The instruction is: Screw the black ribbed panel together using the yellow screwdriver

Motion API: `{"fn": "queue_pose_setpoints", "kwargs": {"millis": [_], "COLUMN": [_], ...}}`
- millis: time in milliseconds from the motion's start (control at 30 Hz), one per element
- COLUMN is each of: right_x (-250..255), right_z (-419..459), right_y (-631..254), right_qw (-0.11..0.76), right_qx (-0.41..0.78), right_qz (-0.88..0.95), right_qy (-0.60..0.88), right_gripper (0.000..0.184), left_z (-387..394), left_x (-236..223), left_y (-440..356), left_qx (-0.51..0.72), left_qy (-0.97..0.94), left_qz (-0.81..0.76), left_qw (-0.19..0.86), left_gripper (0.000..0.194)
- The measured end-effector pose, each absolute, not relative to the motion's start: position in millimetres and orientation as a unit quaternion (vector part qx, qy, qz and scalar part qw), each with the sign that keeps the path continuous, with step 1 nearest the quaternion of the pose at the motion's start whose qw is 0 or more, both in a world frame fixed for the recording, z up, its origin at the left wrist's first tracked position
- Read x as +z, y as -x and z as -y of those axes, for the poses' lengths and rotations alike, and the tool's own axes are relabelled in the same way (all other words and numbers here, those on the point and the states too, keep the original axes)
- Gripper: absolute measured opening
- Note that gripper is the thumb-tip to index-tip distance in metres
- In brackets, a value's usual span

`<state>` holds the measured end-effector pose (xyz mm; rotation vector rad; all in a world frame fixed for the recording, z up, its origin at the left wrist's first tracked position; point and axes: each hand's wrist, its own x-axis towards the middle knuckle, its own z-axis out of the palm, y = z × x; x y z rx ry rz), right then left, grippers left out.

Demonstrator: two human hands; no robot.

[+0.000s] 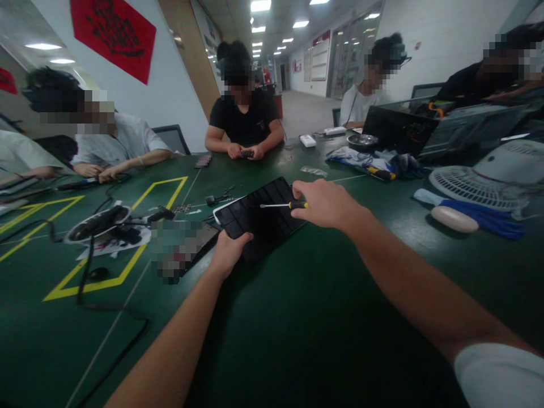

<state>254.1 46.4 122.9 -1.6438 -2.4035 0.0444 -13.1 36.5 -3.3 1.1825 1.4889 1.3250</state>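
Note:
A flat black panel with faint grid lines and a white left edge is tilted over the green table in front of me. My left hand grips its near left edge, thumb on top. In my right hand is a screwdriver with a yellow and black handle, pinched between thumb and fingers. Its metal shaft points left across the panel; whether the tip touches the surface I cannot tell. Just left of the panel lies a flat object, partly blurred out.
Farther left are a white tray of dark parts, a black cable and small loose parts. At right are a white fan, blue gloves, a pale oval object and a metal bowl. Several people sit around the table.

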Motion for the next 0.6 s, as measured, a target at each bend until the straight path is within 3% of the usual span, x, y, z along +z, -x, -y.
{"fn": "queue_pose_setpoints", "kwargs": {"millis": [233,600], "right_x": [123.4,129.8], "right_z": [-49.5,-43.7], "right_y": [-255.8,-252.0], "right_qw": [0.131,0.120], "right_qx": [0.013,-0.004], "right_qz": [0.808,0.805], "right_qy": [0.574,0.581], "right_gripper": [0.018,0.028], "left_z": [-34.4,-33.7], "left_x": [0.3,-1.0], "left_y": [10.9,10.4], "left_qx": [0.527,0.524], "left_qy": [-0.471,-0.472], "left_qz": [-0.587,-0.588], "left_qw": [0.395,0.396], "left_gripper": [0.047,0.044]}}
